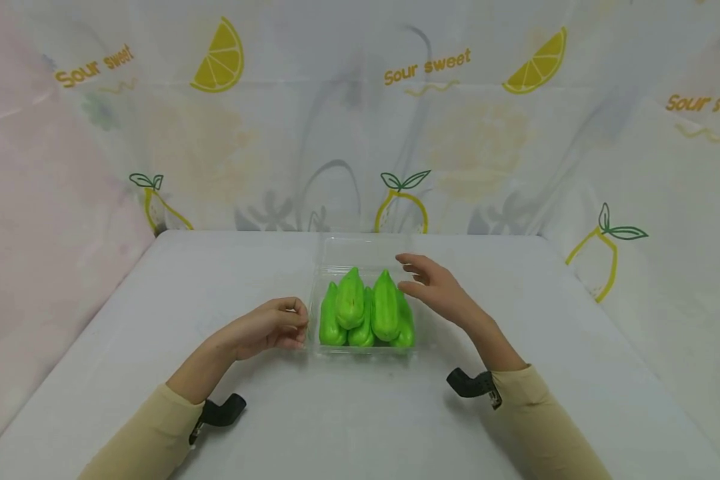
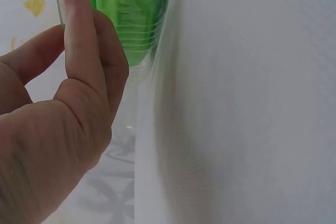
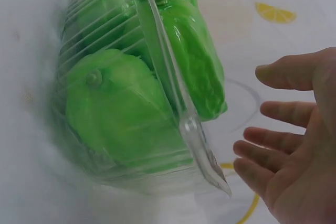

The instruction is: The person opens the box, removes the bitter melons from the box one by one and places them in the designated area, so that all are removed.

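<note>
A clear plastic clamshell box stands on the table with its lid folded up at the back. Inside lie several glossy green, lobed, pepper-like vegetables, two of them stacked on top of the others. My left hand is at the box's left side, its fingers curled and pinching the rim, as the left wrist view shows. Just right of the box, my right hand hovers with fingers spread and nothing in it. In the right wrist view a vegetable sticks up above the rim near that hand.
The white table carries the box near its back half. Behind and beside it hangs a pale cloth backdrop printed with lemons. Black wrist cameras sit at both cuffs.
</note>
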The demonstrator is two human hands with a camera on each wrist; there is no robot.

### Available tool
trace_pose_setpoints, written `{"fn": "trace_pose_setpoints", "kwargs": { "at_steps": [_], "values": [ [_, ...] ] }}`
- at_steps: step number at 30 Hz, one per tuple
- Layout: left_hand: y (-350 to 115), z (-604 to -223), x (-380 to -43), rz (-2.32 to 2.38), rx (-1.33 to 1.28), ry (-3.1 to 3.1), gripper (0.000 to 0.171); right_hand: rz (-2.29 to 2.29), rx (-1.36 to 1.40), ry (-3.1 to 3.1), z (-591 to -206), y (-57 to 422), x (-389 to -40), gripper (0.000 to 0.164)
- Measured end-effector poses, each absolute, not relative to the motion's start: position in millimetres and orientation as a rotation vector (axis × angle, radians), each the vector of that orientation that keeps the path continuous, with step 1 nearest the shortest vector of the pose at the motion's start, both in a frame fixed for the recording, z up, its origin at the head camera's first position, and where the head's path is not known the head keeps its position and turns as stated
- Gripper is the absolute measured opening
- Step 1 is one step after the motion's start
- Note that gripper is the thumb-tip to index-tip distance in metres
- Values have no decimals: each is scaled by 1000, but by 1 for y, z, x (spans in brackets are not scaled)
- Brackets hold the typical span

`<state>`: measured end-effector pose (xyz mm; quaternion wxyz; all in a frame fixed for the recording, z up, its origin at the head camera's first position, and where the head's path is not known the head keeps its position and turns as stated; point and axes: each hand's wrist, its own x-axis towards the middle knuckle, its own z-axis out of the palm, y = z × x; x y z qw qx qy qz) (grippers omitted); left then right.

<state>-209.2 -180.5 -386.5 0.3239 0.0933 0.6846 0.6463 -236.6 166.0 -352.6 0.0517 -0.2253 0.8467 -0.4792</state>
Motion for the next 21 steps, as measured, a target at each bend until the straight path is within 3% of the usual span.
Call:
{"fn": "trace_pose_setpoints", "kwargs": {
  "at_steps": [21],
  "values": [
    [-177, -388, -213, 1723, 179, 1848, 31, -1022, -664, 2759, -348, 143, -222, 62]
  ]
}}
